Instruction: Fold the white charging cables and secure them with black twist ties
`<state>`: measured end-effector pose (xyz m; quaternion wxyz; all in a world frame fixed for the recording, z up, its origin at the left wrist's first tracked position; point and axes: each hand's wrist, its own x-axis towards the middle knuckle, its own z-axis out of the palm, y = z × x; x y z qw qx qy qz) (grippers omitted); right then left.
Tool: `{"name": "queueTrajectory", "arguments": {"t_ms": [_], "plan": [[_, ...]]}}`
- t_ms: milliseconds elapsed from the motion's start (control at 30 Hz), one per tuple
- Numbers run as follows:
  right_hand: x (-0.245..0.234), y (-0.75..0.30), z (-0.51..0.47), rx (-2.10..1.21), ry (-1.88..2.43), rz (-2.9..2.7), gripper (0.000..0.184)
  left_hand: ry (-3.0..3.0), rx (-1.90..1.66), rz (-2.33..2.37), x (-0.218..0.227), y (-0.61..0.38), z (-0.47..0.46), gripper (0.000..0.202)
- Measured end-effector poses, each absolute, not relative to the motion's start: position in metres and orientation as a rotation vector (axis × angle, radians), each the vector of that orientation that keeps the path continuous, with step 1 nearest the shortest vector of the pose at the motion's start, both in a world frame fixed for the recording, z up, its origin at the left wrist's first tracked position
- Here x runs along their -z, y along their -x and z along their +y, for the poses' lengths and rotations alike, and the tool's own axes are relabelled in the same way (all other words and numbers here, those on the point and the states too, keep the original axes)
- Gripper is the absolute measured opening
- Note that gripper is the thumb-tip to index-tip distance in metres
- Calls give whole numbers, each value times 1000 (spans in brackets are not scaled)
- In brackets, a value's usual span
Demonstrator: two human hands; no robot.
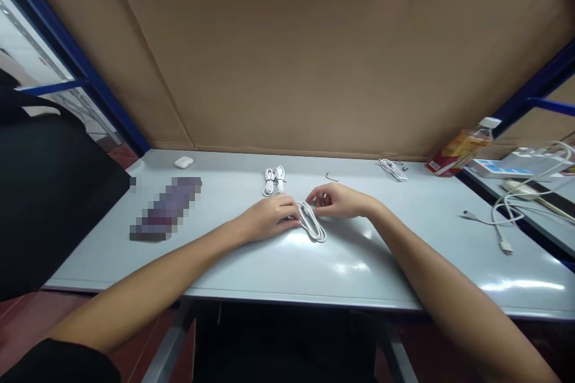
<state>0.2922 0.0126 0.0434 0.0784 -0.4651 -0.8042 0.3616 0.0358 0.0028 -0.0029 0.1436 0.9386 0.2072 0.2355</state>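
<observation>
At the middle of the pale grey metal table (179, 263) lies a coiled white cable (311, 222), wound into a long loop. The left hand (269, 218) rests at its nine o'clock side, fingers curled and pressed down on the coil's near end. The right hand (339, 200) sits at its one o'clock, fingertips drawn together, seemingly pinching the top of the loop, though the grip is too small to read surely. Two bundled white cables (274, 181) lie at eleven o'clock, just beyond the left hand.
</observation>
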Motion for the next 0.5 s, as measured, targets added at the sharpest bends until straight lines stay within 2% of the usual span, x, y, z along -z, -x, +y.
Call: {"name": "queueTrajectory", "arguments": {"t_ms": [133,367,500], "plan": [[-40,-280,6,-1091,1338,-2424,38,-2712,-651,622,1,-37,2,18],[-39,-279,3,-1153,1398,-2270,29,-2636,-589,690,-3,-37,2,17],[-39,-282,5,-1020,1472,-2308,28,-2469,-579,728,-8,-32,1,18]]}}
